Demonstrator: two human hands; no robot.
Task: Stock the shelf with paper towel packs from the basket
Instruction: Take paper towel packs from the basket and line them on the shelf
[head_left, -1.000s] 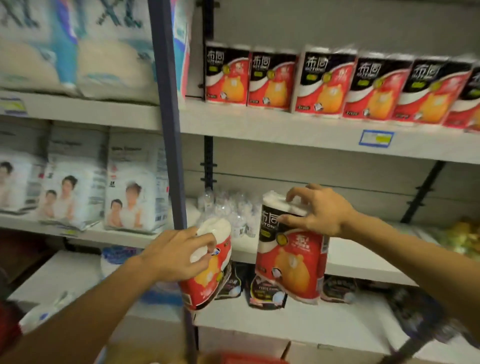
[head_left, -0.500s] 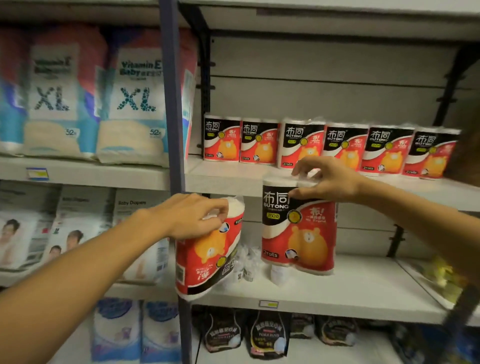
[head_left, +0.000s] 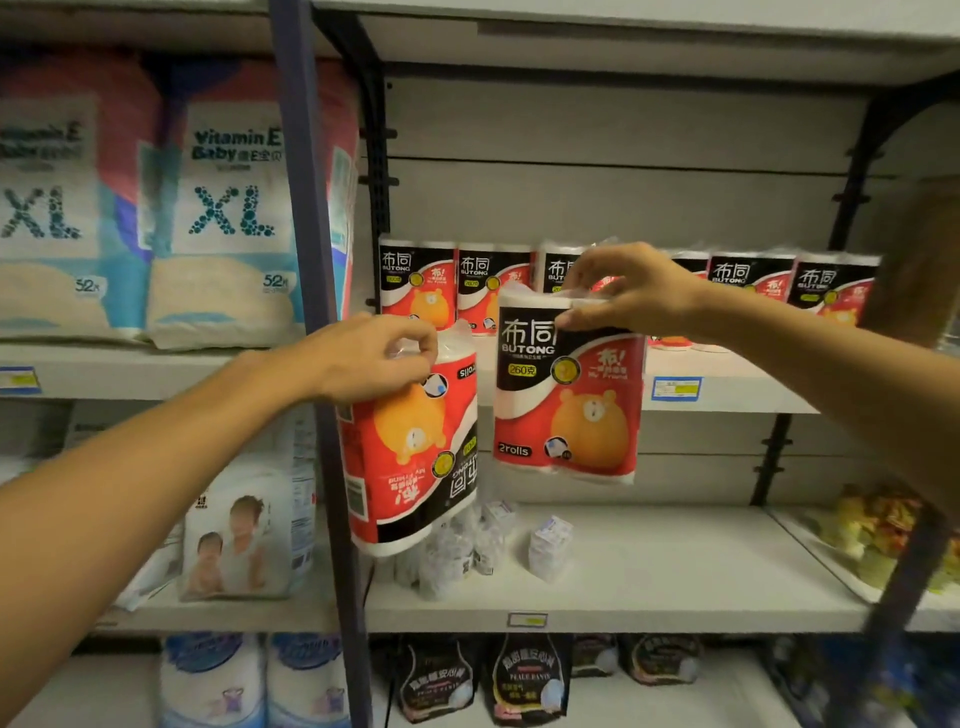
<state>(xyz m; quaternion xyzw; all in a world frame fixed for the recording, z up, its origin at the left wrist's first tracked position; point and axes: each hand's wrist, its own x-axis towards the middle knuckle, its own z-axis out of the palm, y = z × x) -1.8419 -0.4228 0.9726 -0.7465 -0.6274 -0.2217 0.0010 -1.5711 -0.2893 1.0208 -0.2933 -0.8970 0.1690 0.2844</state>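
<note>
Both hands pinch a paper towel pack by its top plastic, fingers curled tight, one pack per hand. Left hand (head_left: 374, 353) holds the left pack (head_left: 410, 452), which hangs upside down w/ its print inverted. Right hand (head_left: 631, 293) holds the right pack (head_left: 566, 400), upright, label reading "BUTONG", "260" and "2rolls", w/ an orange bear on red.

Landmark: the middle shelf (head_left: 727, 397), a pale board w/ a blue-and-yellow price tag (head_left: 676, 388) on its front edge.

- Diaper bags (head_left: 156, 208), largest items, marked "XL" and "Vitamin E Baby", stand left of the middle shelf beyond a dark upright post (head_left: 306, 208).
- Row of matching packs (head_left: 753, 280) stands on the middle shelf along its back; the right pack hangs in front of that row and partly below the shelf edge.
- Left pack hangs just left of the shelf's front, overlapping the post, mostly below shelf level.
- Baby-photo bag (head_left: 239, 530) sits below and left of the middle shelf.
- Dark pouches (head_left: 527, 675) sit two levels below it.
- Small clear-wrapped packets (head_left: 467, 551) sit on the board directly below it, under the two held packs.
- Yellow-green goods, blurred, lie below it to the right.
</note>
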